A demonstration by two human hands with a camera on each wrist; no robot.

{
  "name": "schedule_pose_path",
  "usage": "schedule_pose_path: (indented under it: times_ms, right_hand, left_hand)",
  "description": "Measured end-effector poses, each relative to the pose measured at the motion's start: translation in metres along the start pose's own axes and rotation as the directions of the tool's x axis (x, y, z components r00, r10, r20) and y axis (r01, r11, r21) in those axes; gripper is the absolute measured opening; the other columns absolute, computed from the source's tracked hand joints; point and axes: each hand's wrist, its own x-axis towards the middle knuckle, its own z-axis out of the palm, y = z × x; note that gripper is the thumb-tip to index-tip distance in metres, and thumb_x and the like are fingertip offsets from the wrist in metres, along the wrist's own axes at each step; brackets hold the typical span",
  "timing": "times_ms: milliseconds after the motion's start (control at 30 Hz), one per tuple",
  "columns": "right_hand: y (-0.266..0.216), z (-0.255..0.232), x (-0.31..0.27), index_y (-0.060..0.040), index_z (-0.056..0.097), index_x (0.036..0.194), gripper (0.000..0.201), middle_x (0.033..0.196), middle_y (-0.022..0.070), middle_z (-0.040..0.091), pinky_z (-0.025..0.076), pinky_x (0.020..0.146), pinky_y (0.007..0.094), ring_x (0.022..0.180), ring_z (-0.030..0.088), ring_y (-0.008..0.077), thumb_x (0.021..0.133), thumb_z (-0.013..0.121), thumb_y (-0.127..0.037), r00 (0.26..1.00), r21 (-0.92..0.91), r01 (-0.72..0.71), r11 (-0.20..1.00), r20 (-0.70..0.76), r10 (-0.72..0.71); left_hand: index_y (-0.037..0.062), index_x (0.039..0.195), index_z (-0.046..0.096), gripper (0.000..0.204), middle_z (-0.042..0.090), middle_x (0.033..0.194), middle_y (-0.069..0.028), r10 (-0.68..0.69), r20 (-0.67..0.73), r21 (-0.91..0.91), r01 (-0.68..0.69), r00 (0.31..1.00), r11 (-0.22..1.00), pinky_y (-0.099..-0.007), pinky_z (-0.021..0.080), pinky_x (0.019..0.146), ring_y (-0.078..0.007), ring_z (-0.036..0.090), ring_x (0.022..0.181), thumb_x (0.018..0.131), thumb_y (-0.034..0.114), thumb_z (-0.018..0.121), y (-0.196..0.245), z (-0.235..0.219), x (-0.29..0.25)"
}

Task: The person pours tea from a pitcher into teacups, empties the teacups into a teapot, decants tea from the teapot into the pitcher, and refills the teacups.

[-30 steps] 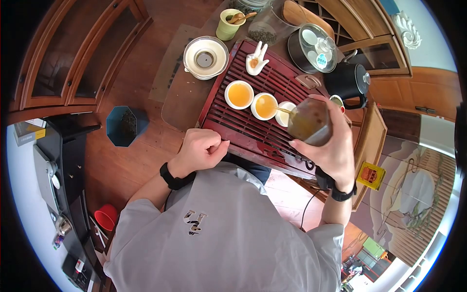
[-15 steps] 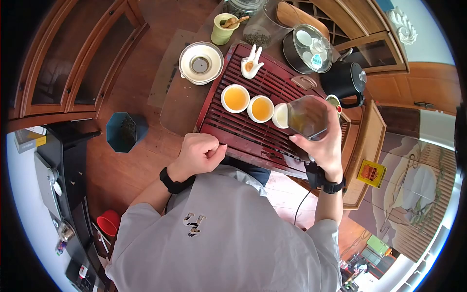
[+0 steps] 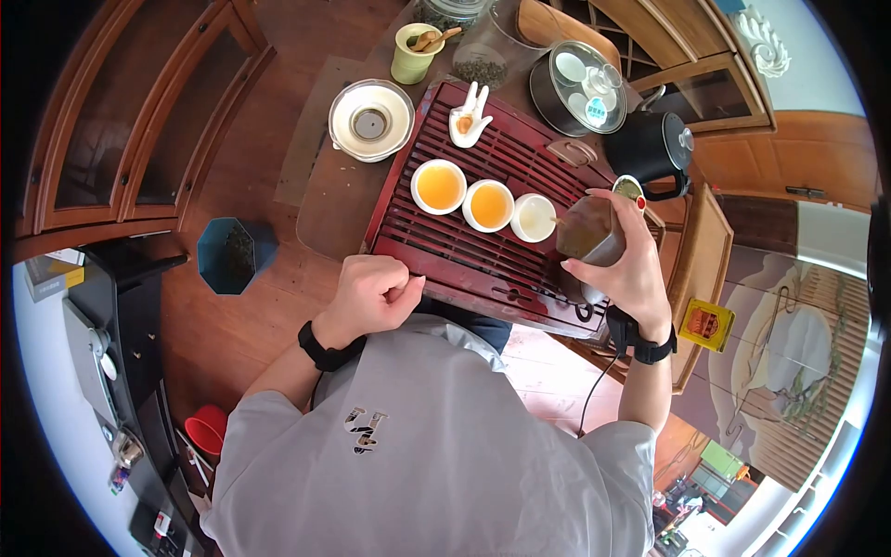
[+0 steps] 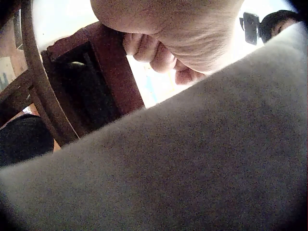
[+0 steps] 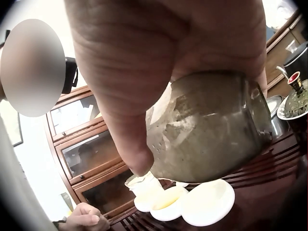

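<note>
In the head view my right hand (image 3: 636, 269) grips a faceted glass pitcher (image 3: 591, 232), tilted with its spout over the rightmost white cup (image 3: 534, 217). That cup holds pale liquid. The middle cup (image 3: 488, 205) and the left cup (image 3: 438, 187) hold amber liquid. All three stand in a row on the dark red slatted tray (image 3: 394, 209). My left hand (image 3: 373, 295) rests at the tray's near left edge, fingers curled around nothing. From the right wrist view, the thumb and fingers span the pitcher (image 5: 207, 130) above the cups.
A white hand-shaped figure (image 3: 470, 117) stands on the tray. Behind it are a strainer bowl (image 3: 370, 121), a green holder (image 3: 410, 58) and a lidded pot (image 3: 577, 88). A black kettle (image 3: 643, 148) is at the right, with a small cup (image 3: 628, 188) beside it.
The pitcher has shifted from over the middle cup to the rightmost cup, and its tilt has changed. The tray and cups appear slightly farther left in the head view. The left hand stays curled.
</note>
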Motion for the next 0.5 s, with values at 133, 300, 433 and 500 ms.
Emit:
schedule_pose_path:
  times_ms: [133, 300, 433, 500]
  right_hand:
    - [-0.003, -0.005, 0.005, 0.0002, 0.052, 0.137, 0.085, 0.124, 0.0179, 0.063, 0.047, 0.103, 0.0408, 0.118, 0.061, 0.0339, 0.062, 0.090, -0.012, 0.999, -0.075, 0.036, 0.996, 0.040, -0.033]
    - [-0.019, -0.016, 0.012, 0.0000, 0.051, 0.138, 0.087, 0.124, 0.0192, 0.063, 0.049, 0.101, 0.0423, 0.117, 0.060, 0.0365, 0.061, 0.091, -0.013, 0.988, -0.207, 0.151, 0.967, 0.071, -0.139]
    - [-0.037, -0.022, 0.017, -0.0012, 0.050, 0.138, 0.089, 0.120, 0.0186, 0.063, 0.050, 0.096, 0.0434, 0.112, 0.060, 0.0381, 0.060, 0.091, -0.012, 0.973, -0.313, 0.227, 0.922, 0.114, -0.201]
    - [-0.039, -0.019, 0.021, -0.0019, 0.051, 0.135, 0.086, 0.118, 0.0176, 0.063, 0.051, 0.095, 0.0433, 0.111, 0.060, 0.0374, 0.060, 0.090, -0.012, 0.967, -0.364, 0.255, 0.896, 0.116, -0.227]
  left_hand:
    - [0.0084, 0.056, 0.034, 0.045, 0.036, 0.050, -0.0060, 0.008, -0.009, 0.001, -0.008, 1.000, 1.000, -0.0350, 0.026, 0.043, -0.0234, 0.037, 0.041, 0.078, -0.002, 0.071, -0.001, 0.001, -0.001]
    - [0.0093, 0.054, 0.036, 0.045, 0.037, 0.049, -0.0056, 0.007, -0.001, 0.021, -0.007, 1.000, 1.000, -0.0349, 0.030, 0.041, -0.0236, 0.041, 0.041, 0.078, 0.002, 0.073, -0.001, 0.000, 0.000]
    - [0.0089, 0.055, 0.035, 0.045, 0.036, 0.049, -0.0060, -0.013, 0.045, -0.043, 0.015, 0.999, 0.999, -0.0353, 0.030, 0.042, -0.0248, 0.041, 0.042, 0.077, 0.002, 0.074, 0.003, -0.008, -0.001]
    - [0.0088, 0.055, 0.035, 0.046, 0.037, 0.049, -0.0062, 0.015, 0.075, -0.020, -0.014, 0.997, 1.000, -0.0354, 0.030, 0.042, -0.0254, 0.041, 0.042, 0.076, 0.002, 0.074, 0.008, -0.018, -0.003]
